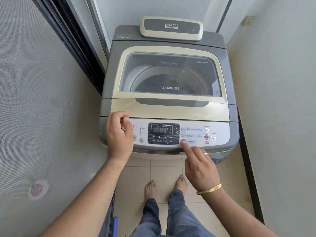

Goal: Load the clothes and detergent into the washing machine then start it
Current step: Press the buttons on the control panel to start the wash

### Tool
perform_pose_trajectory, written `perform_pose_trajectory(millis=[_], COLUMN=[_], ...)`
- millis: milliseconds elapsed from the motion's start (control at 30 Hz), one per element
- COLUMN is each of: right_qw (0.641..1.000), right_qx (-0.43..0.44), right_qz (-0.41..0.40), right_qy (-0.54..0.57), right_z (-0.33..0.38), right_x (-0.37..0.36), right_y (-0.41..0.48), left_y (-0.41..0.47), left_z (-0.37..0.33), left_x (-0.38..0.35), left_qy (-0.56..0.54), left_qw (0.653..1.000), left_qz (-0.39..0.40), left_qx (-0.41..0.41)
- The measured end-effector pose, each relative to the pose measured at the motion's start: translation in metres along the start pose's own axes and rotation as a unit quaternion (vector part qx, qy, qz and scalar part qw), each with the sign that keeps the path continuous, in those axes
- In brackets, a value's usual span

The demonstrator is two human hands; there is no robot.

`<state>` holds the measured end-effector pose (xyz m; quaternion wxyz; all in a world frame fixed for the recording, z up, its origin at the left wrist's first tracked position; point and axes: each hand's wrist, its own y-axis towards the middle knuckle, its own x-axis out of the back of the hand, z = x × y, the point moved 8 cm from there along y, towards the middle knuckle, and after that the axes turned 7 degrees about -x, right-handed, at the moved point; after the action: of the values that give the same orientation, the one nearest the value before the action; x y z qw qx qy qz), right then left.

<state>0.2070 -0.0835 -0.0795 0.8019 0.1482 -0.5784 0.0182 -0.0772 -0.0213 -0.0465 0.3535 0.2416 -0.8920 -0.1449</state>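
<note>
- Fingers of the left hand (118, 134) are curled loosely inward, holding nothing, the knuckles resting over the nine o'clock end of the silver control panel (220, 127).
- Grey-and-cream top-loading washing machine (171, 106) stands at twelve o'clock from the person, in a narrow tiled corner, its tinted glass lid (171, 74) closed.
- Through that lid a dark mass lies at the bottom of the drum, probably clothes; whether detergent is in, I cannot tell.
- Black digital display (159, 130) at the panel's middle is lit with digits.
- Right hand (200, 166) has its index finger stretched to the round red program button (183, 140), fingertip touching it, the other fingers folded and gripping nothing.
- Red start/pause button (206, 137) sits just beside, towards three o'clock, with the power button (213, 137) next along.
- By my judgement the machine is heavy and rigid and will not shift; the buttons want only a light fingertip press, and the glass lid is best lifted by the dark recessed handle (171, 102) at its front edge.
</note>
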Motion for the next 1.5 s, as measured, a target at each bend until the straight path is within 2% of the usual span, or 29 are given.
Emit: perform_pose_trajectory(millis=[433, 933, 1267, 1500], right_qw=[1.000, 1.000, 0.997, 0.997], right_qx=[-0.021, -0.027, -0.070, 0.005], right_qz=[0.000, 0.005, 0.019, 0.048], right_qy=[-0.001, -0.008, 0.024, 0.056], right_z=[0.001, 0.002, 0.004, 0.059], right_x=[-0.001, 0.000, -0.001, -0.015], right_y=[0.001, 0.003, 0.001, 0.001], left_y=[0.000, 0.000, -0.001, 0.003], left_z=[0.010, 0.012, 0.020, 0.029], left_x=[0.004, 0.004, 0.004, 0.006], left_qy=[-0.062, -0.069, -0.116, -0.212], left_qw=[0.996, 0.996, 0.990, 0.968], left_qz=[0.001, -0.001, 0.015, 0.006], left_qx=[0.056, 0.060, 0.077, 0.132])
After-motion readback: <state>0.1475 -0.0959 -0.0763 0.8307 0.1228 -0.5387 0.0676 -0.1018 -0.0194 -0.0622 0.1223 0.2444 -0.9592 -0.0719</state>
